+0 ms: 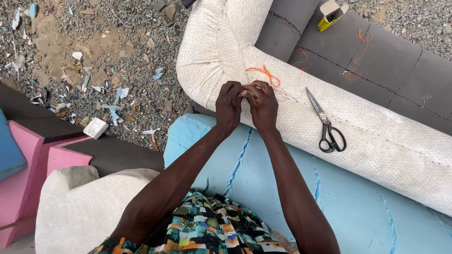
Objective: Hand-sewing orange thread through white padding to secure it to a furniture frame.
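Your left hand (229, 106) and right hand (262, 107) met over the cream roll (301, 117), knuckles up and fingertips pressed together. Both sets of fingers (231, 89) were curled tight, pinching at one spot between them; what they pinched was too small to tell, though orange thread (266, 74) lay looped on the roll just beyond your hands and ran toward them. You couldn't see a needle.

The roll was where the work sat. Its long axis ran from the bend near your hands down and away to your right, and a second leg turned at that bend and pointed away from you. A stitched seam line followed the long leg.

Black scissors (327, 123) lay on the roll to the right of your hands, apart from them, blades shut and pointing up and to the left, handles toward you. Past the roll on the far side was grey foam (386, 61) with more orange thread scraps on it, and a small yellow box (331, 13) stood at its far edge. On the near side of the roll, under your forearms, lay blue foam (348, 202). Left of the roll was gravel (94, 51) strewn with offcuts, and nearer you a pink block (28, 160).
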